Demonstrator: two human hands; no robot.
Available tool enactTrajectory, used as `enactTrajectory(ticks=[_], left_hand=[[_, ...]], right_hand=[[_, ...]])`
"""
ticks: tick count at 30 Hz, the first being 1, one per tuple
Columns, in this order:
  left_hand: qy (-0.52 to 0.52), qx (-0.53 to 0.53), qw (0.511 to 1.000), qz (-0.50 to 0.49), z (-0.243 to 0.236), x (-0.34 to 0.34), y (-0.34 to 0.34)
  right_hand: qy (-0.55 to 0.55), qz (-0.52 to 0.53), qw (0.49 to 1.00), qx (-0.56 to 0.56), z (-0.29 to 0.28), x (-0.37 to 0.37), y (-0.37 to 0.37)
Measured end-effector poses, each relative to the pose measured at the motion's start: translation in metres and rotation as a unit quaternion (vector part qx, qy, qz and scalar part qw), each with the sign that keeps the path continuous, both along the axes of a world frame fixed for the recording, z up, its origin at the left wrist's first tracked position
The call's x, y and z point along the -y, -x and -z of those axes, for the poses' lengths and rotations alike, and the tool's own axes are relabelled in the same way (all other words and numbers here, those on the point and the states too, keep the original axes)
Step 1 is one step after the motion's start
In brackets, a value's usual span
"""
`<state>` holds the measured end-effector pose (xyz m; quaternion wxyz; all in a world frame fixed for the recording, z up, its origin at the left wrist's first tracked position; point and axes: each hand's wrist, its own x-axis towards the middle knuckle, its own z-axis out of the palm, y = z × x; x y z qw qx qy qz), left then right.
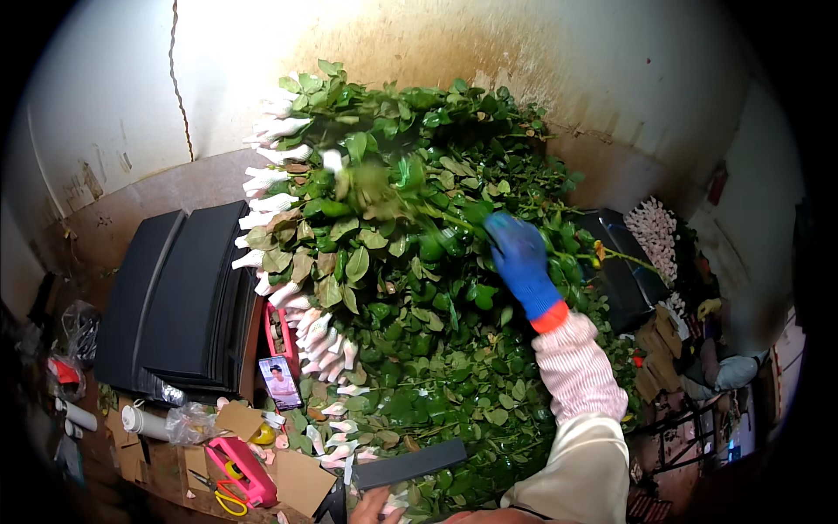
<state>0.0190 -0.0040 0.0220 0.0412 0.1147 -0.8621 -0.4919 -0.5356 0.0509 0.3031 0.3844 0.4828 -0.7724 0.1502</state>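
Observation:
A big pile of leafy rose stems (428, 323) fills the middle, their heads in white and pink sleeves (275, 203) toward the left. My right hand (519, 249), in a blue glove with a red cuff, closes round a long rose stem (624, 258) over the pile. That rose's leafy upper part is blurred by motion. Low in the picture, my bare left hand (375, 506) is partly cut off by the lower edge. It lies just below a dark grey strip (410, 464) resting near the leaves; whether it grips anything is unclear.
Black sheets (192, 297) are stacked at left. Near them are a phone (279, 382), a pink tool (242, 472), yellow-handled scissors (229, 499), a white cup (144, 423) and cardboard (303, 480). More sleeved flowers (652, 234) and a blurred person (738, 349) are at right. A wall stands behind.

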Motion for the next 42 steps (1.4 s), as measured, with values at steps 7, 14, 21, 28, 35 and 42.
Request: enactTrajectory(ticks=[7,14,21,28,35,42], left_hand=[[-0.159,0.04,0.982,-0.099,-0.003,-0.004,0.007],[-0.206,0.117,0.965,-0.113,-0.014,0.004,0.009],[-0.049,0.022,0.995,-0.084,-0.016,-0.002,0.008],[-0.083,0.062,0.993,-0.063,0.031,-0.01,-0.009],[-0.114,0.076,0.988,-0.066,-0.006,-0.003,0.002],[-0.144,0.054,0.984,-0.085,0.032,0.009,0.0]], right_hand=[[-0.119,-0.051,0.969,0.209,0.084,-0.147,-0.049],[-0.093,-0.13,0.97,0.184,0.036,-0.058,-0.036],[-0.025,0.021,0.994,-0.104,-0.077,0.154,0.131],[0.019,0.15,0.97,-0.191,-0.067,0.274,0.197],[-0.047,0.106,0.982,-0.152,-0.051,0.245,0.152],[-0.045,0.029,0.973,-0.224,-0.099,0.135,0.045]])
